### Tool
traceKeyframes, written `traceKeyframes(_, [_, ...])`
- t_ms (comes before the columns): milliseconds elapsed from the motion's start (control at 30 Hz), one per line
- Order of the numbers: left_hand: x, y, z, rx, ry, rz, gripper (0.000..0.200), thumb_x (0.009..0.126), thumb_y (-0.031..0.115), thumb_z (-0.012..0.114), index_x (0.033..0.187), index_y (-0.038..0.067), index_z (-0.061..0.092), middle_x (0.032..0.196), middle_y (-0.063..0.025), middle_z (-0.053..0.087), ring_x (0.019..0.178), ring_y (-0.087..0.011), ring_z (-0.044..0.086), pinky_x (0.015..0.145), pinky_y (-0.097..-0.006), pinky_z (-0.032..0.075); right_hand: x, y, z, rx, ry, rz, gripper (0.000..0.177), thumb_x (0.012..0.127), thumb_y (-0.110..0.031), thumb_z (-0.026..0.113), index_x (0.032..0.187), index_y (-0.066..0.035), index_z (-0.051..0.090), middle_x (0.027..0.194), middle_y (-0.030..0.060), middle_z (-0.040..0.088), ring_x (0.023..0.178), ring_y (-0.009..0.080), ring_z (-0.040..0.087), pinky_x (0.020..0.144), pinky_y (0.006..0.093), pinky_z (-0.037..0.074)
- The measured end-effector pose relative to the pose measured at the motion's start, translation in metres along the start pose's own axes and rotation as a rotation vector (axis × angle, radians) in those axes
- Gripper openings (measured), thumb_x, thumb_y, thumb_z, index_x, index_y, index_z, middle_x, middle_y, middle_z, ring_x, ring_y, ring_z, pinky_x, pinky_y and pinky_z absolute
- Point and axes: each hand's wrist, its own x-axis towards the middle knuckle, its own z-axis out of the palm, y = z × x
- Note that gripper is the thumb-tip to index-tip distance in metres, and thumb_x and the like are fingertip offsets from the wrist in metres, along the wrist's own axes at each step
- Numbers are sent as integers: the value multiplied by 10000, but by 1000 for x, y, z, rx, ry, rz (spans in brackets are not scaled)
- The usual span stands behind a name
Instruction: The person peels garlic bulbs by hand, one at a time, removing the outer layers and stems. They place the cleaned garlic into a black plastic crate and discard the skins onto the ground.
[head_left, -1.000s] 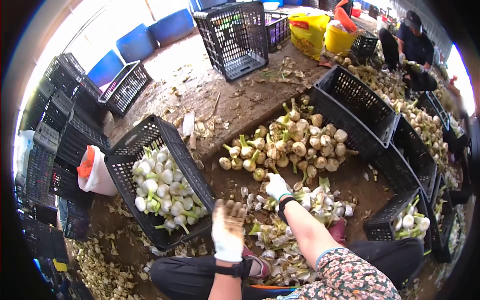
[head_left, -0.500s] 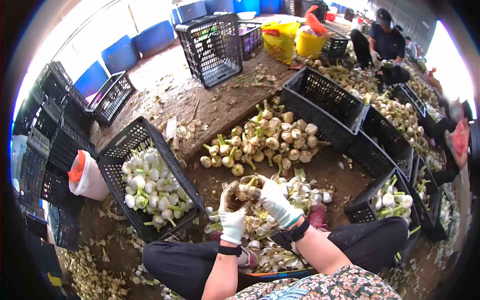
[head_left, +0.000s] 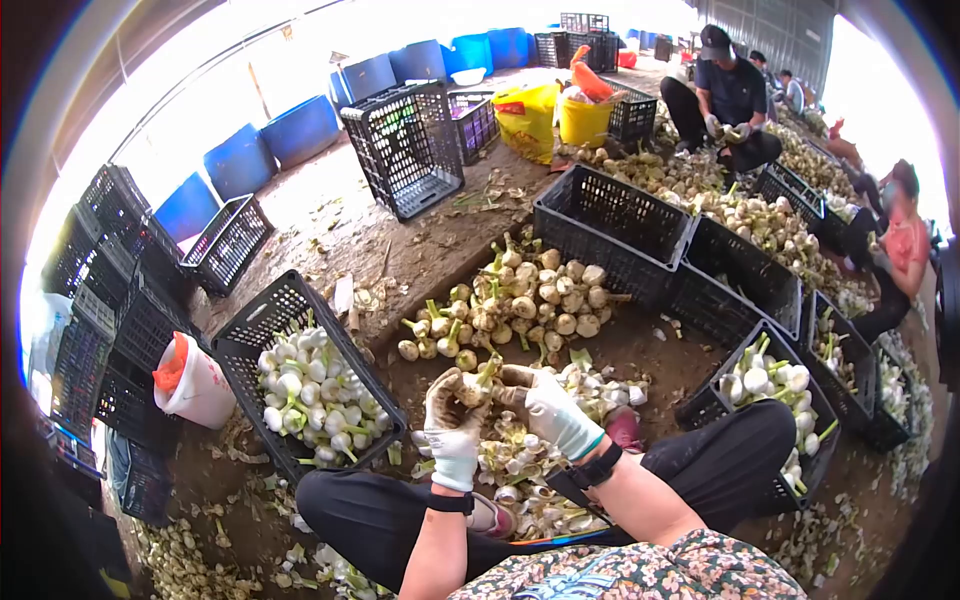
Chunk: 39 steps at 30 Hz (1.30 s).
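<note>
Between my gloved hands, above the ground in front of my lap, is a garlic bulb (head_left: 483, 378) with a short stem stub pointing up. My left hand (head_left: 455, 425) is wrapped round it from the left in a white glove with a dirty brown palm. From the right, my right hand (head_left: 550, 408) pinches at the bulb with bent fingers. Just beyond lies a pile of unpeeled garlic bulbs (head_left: 520, 300) with brownish skins. Peeled skins and white garlic pieces (head_left: 590, 390) lie below and beside my hands.
To my left a black crate (head_left: 262, 325) holds clean white garlic, with a white bucket (head_left: 195, 385) beside it. Another crate of white garlic (head_left: 770, 385) stands right, near more black crates (head_left: 610, 225). Co-workers (head_left: 725, 95) sit among garlic heaps at the back right.
The view has tilted up and shifted slightly, showing more of the co-workers. My right hand has moved a little away from my left, and the bulb now shows more upright.
</note>
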Motion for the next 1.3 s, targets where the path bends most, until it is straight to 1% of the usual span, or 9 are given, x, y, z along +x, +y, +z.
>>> traceKeyframes(100, [-1,10,5,389,-79,301,582,766,-208,642,1287,25,530,1265,-58,586,1120,-159,594,982,-301,499,3,4,7,-109,39,-171,410,875,-113,727,1240,27,606,1061,59,700,888,103,646,767,253,530])
traceKeyframes(267, [-8,17,10,87,-80,77,535,806,-175,642,1283,36,527,1277,-75,586,1145,-188,592,1000,-316,491,2,4,-5,138,24,53,286,873,-41,695,1152,9,651,1029,44,699,915,89,632,810,243,515])
traceKeyframes(467, [-17,27,8,-397,-43,-345,402,969,164,626,1333,47,501,1222,-101,615,1010,-201,651,841,-323,567,8,15,-37,-636,-53,-543,263,793,126,653,1018,-10,672,1024,10,629,995,109,587,871,254,486])
traceKeyframes(700, [-15,6,10,83,-96,-134,456,956,215,662,1352,53,507,1176,-69,613,1005,-148,619,810,-300,560,-12,4,-9,-623,197,-223,220,834,76,651,1035,3,696,1005,33,695,921,108,620,850,262,512])
traceKeyframes(867, [-8,39,12,-326,-80,-527,459,932,42,655,1361,18,491,1194,-79,621,1020,-147,622,876,-272,535,-3,14,-29,-85,79,-133,241,839,83,632,1067,27,689,952,50,714,868,112,650,801,276,549])
traceKeyframes(967, [-10,2,7,22,-143,-123,481,915,54,682,1356,21,494,1164,-91,641,939,-161,664,751,-294,580,-8,9,-26,-612,183,-263,356,789,157,496,1065,36,687,993,101,710,894,190,682,831,298,564])
traceKeyframes(1100, [-14,36,7,-294,-251,-367,506,894,35,701,1358,19,499,1170,-62,627,1012,-142,631,846,-269,549,14,14,-90,334,374,-49,333,824,85,578,1136,3,665,1007,103,715,850,189,692,833,338,560])
traceKeyframes(1200, [-11,37,2,-220,-259,-355,536,891,34,703,1379,18,480,1196,-46,608,1058,-133,606,894,-260,521,3,10,-94,-1345,485,-333,404,841,-202,736,1204,-46,654,1076,133,694,978,282,669,843,377,546])
traceKeyframes(1300, [-12,23,3,-82,-281,-289,596,856,-8,701,1399,16,458,1243,-53,589,1102,-137,583,948,-276,488,-21,-30,-34,-1129,177,-379,329,842,-241,709,1127,-76,703,1110,172,670,1044,295,643,907,368,510])
